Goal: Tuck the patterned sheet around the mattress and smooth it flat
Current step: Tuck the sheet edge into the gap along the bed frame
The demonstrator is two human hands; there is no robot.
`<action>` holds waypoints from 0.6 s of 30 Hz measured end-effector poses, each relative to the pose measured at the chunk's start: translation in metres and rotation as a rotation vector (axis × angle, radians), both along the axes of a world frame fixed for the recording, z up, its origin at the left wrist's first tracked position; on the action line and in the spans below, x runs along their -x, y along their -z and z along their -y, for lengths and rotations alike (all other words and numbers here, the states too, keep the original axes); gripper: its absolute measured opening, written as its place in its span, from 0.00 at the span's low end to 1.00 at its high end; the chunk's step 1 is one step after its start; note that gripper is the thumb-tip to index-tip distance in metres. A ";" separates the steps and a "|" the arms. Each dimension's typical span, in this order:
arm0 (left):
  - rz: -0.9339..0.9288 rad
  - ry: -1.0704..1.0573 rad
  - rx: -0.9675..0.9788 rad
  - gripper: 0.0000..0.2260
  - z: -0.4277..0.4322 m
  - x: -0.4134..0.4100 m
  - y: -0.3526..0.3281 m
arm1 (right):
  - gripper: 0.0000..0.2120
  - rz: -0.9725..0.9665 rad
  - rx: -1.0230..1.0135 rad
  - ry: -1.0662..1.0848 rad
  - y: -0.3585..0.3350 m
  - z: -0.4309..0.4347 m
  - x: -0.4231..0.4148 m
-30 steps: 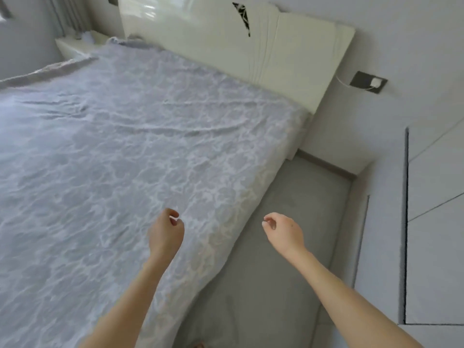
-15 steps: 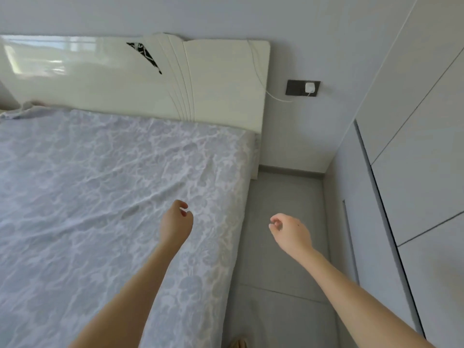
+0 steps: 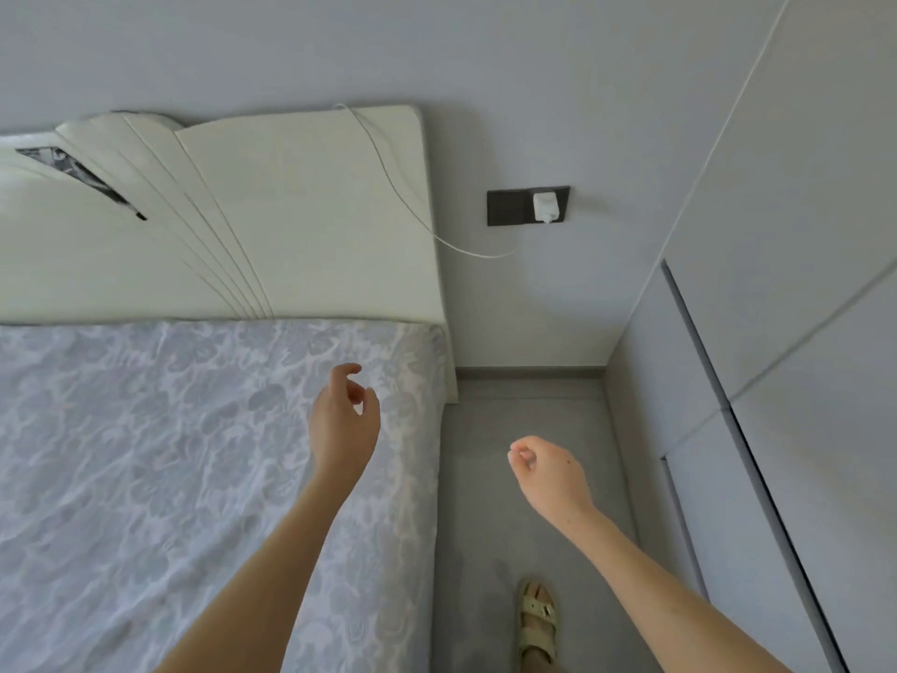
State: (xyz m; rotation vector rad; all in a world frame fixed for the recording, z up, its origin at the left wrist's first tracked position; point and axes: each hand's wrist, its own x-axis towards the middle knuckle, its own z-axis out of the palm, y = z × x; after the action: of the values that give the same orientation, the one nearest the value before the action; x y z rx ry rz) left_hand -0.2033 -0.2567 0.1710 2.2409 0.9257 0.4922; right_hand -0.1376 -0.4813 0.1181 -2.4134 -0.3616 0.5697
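Note:
The grey-and-white patterned sheet (image 3: 145,454) covers the mattress, which fills the left half of the view up to the cream headboard (image 3: 301,225). Faint creases run across the sheet. My left hand (image 3: 344,420) hovers over the sheet near the bed's top right corner, fingers loosely curled and apart, holding nothing. My right hand (image 3: 548,471) hangs over the floor strip beside the bed, its fingers curled in with thumb and fingertips together and nothing in them.
A narrow grey floor strip (image 3: 524,429) runs between the bed and the grey wardrobe doors (image 3: 776,381) on the right. A dark wall socket (image 3: 528,206) holds a white charger whose cable drapes over the headboard. My sandalled foot (image 3: 536,619) stands on the floor.
The view has swung right and towards the headboard. My left hand has reached forward towards the bed's top right corner and its fingers have opened. My right hand stays curled over the floor.

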 end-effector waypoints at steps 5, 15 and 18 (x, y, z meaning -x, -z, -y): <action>-0.143 0.001 -0.099 0.08 -0.058 -0.068 0.049 | 0.12 -0.067 -0.085 0.009 0.032 -0.073 -0.088; -0.515 0.375 -0.313 0.12 -0.180 -0.187 0.173 | 0.19 -0.290 -0.225 0.088 0.140 -0.214 -0.198; -0.603 0.501 -0.344 0.17 -0.202 -0.218 0.212 | 0.22 -0.357 -0.253 0.064 0.183 -0.250 -0.211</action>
State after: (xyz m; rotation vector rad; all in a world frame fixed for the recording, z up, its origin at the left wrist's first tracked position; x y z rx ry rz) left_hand 0.0147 -0.0551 -0.0407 2.8835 0.5279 -0.2956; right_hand 0.0737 -0.2308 -0.0652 -2.0253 -0.1888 0.8543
